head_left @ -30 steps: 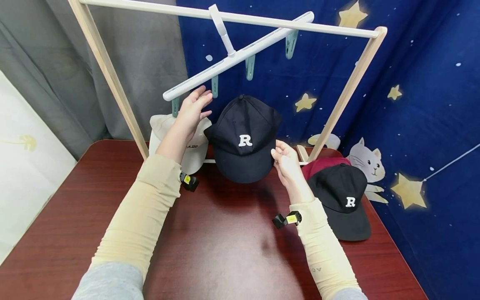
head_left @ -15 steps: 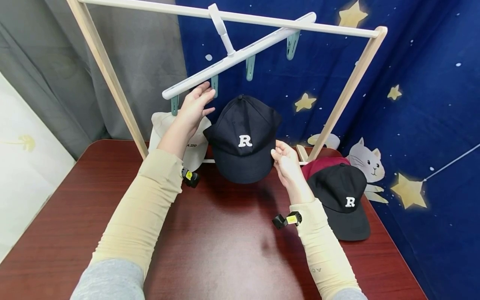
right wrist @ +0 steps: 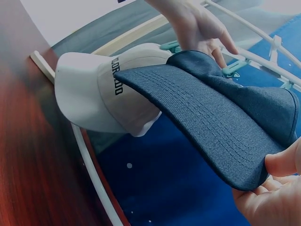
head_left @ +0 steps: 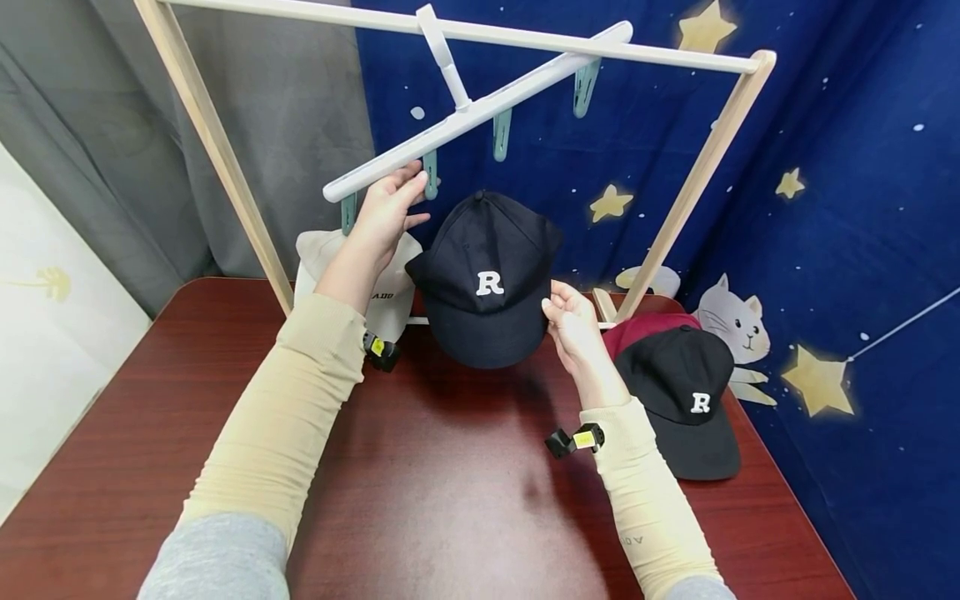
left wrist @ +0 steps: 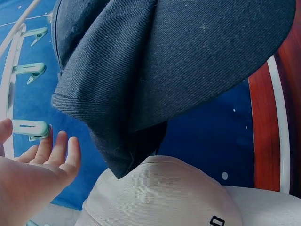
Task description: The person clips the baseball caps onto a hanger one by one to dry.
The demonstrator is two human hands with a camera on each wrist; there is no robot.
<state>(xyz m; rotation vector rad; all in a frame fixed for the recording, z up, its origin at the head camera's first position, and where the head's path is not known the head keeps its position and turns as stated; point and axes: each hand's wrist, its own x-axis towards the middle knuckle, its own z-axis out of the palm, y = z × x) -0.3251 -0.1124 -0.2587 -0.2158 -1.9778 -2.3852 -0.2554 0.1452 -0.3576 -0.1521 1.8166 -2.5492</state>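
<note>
The right hand (head_left: 572, 329) is pinching the navy R cap (head_left: 480, 250) by its brim's (right wrist: 202, 117) right edge, below the white hanger (head_left: 487, 107). The left hand (head_left: 384, 215) is straddling a green clip (head_left: 431, 187); whether its grip is holding is unclear. Held one-sidedly, the cap could be twisting or slipping.

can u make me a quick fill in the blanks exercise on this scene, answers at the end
The right hand holds a navy cap bearing the letter ____.
The white hanger carries ____ green clips.
In the head view, the black cap is to the ____ of the navy cap.
A cartoon ____ decorates the blue curtain.

R; four; right; cat
</note>
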